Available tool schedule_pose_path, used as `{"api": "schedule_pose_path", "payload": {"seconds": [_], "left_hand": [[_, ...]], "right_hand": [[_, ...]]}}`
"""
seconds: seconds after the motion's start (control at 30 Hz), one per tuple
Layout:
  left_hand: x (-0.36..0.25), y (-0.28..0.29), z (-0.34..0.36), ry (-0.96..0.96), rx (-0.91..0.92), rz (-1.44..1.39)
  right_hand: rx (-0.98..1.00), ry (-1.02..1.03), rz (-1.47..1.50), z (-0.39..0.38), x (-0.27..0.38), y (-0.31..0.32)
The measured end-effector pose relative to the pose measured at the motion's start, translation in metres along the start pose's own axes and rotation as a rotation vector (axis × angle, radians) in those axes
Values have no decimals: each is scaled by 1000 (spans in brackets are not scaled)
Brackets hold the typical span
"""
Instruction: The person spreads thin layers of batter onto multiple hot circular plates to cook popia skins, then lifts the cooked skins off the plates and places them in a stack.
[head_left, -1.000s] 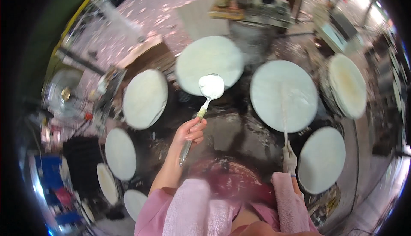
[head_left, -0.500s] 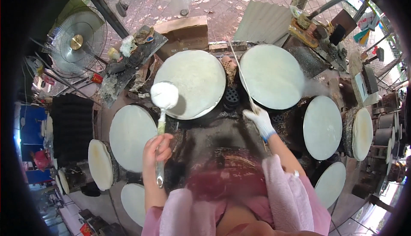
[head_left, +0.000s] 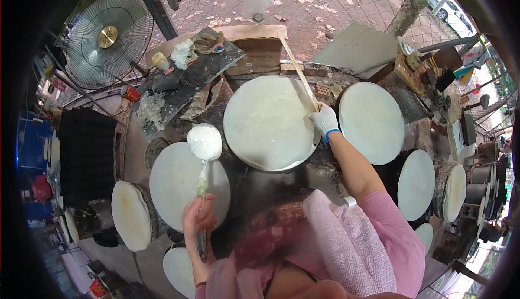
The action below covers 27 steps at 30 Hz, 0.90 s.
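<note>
My left hand [head_left: 198, 217] is bare and closed around the handle of a ladle [head_left: 203, 175]. A mound of thick white paste [head_left: 205, 142] fills the bowl, above the left griddle, a round plate with a pale layer [head_left: 167, 182]. In a white knit glove with a blue cuff, my right hand [head_left: 325, 121] grips a long flat wooden stick [head_left: 299, 68]. It is at the right edge of the middle griddle, whose top bears a pale round sheet [head_left: 265, 120]. The stick slants up and left past the far edge.
Other pale-topped griddles stand right [head_left: 372, 123], farther right [head_left: 416, 185] and lower left [head_left: 180, 269]. At the back left are a fan [head_left: 108, 37], a cluttered board [head_left: 184, 90] and a cardboard box [head_left: 253, 55]. Wire mesh runs behind. A towel [head_left: 346, 234] hangs over me.
The view has shifted. The ladle has gone from over the middle griddle to over the left one. My right hand has moved up to the middle griddle's right edge with the stick.
</note>
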<state>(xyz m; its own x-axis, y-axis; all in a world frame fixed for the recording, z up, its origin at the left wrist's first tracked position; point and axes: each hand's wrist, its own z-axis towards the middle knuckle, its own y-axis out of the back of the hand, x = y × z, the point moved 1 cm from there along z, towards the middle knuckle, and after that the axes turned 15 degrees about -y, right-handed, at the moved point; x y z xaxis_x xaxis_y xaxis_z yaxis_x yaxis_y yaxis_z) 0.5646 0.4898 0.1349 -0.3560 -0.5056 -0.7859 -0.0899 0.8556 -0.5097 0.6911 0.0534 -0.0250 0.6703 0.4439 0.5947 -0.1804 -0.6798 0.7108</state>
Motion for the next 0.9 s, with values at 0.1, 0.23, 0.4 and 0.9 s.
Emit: {"api": "schedule_pose_path", "payload": {"seconds": [0.1,0.23,0.4,0.9], "left_hand": [[-3,8,12,18,11,34],[-17,2,26,5,23,105],[-10,0,57,57,105,-58],[85,-95,127,287,462,-492]], "right_hand": [[-8,21,142,-32,37,11],[101,-30,602,-70,74,31],[140,-114,832,-99,51,112],[-532,-301,-162,-243,-309,556]]}}
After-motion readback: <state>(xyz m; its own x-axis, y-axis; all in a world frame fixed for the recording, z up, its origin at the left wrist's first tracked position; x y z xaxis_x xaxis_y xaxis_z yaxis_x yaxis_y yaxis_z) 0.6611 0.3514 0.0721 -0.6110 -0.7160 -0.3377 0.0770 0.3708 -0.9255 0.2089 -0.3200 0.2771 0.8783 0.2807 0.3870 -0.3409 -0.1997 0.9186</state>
